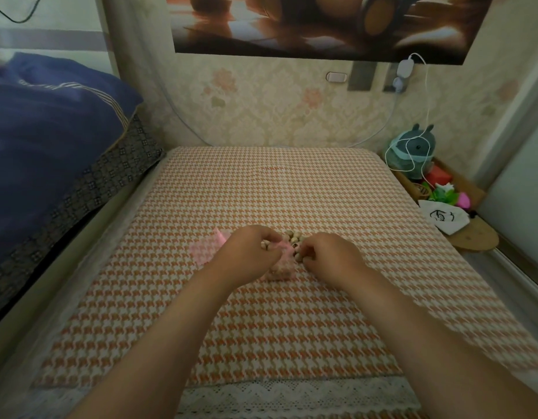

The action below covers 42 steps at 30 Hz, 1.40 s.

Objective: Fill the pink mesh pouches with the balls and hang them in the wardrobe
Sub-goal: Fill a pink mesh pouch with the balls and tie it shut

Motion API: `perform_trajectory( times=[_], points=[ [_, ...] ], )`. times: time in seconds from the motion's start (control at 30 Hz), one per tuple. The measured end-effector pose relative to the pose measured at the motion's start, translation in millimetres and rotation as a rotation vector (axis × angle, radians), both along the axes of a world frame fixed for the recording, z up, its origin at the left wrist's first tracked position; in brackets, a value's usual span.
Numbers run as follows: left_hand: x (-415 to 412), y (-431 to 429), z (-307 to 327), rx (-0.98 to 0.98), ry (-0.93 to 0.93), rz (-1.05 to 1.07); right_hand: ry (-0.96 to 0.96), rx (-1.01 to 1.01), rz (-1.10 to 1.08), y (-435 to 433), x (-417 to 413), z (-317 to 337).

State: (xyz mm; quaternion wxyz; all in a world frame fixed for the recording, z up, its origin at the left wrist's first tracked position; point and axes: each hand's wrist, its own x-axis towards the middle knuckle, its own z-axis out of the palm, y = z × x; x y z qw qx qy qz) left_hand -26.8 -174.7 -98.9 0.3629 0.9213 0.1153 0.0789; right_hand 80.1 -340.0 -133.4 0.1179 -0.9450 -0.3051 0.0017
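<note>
1. Blue quilt, heaped at far left beside the checked cloth.
2. Flat pink pouch, lying on the cloth just left of the hands; long axis slanted, far end tipped rightward.
3. Left hand, fingers curled, pinching the gathered mouth of the second pink pouch; one ball showed among its fingers.
4. Second pink pouch, on the cloth between the two hands; long axis ran from wall to onlooker, mouth pointing away toward the wall.
5. Balls, a small cluster touching that mouth.
6. Right hand, fingers curled close at the balls; whether they held one, I could not tell.
7. Plush toy, far right.
</note>
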Motion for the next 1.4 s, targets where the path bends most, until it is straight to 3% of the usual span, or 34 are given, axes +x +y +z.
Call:
perform_trajectory(
  times=[0.27,0.53,0.9,1.4],
  points=[
    [0,-1,0,-0.011,-0.002,-0.007,0.011,0.066,0.003,-4,2,-1],
    [2,0,-1,-0.062,0.004,-0.064,0.059,0.615,0.076,3,-24,43],
    [1,1,-1,-0.103,-0.015,-0.088,0.033,0.472,0.180,10,-35,36],
    [20,-19,-3,-0.200,-0.024,-0.105,0.108,0.165,0.091,-14,-19,50]
  ],
)
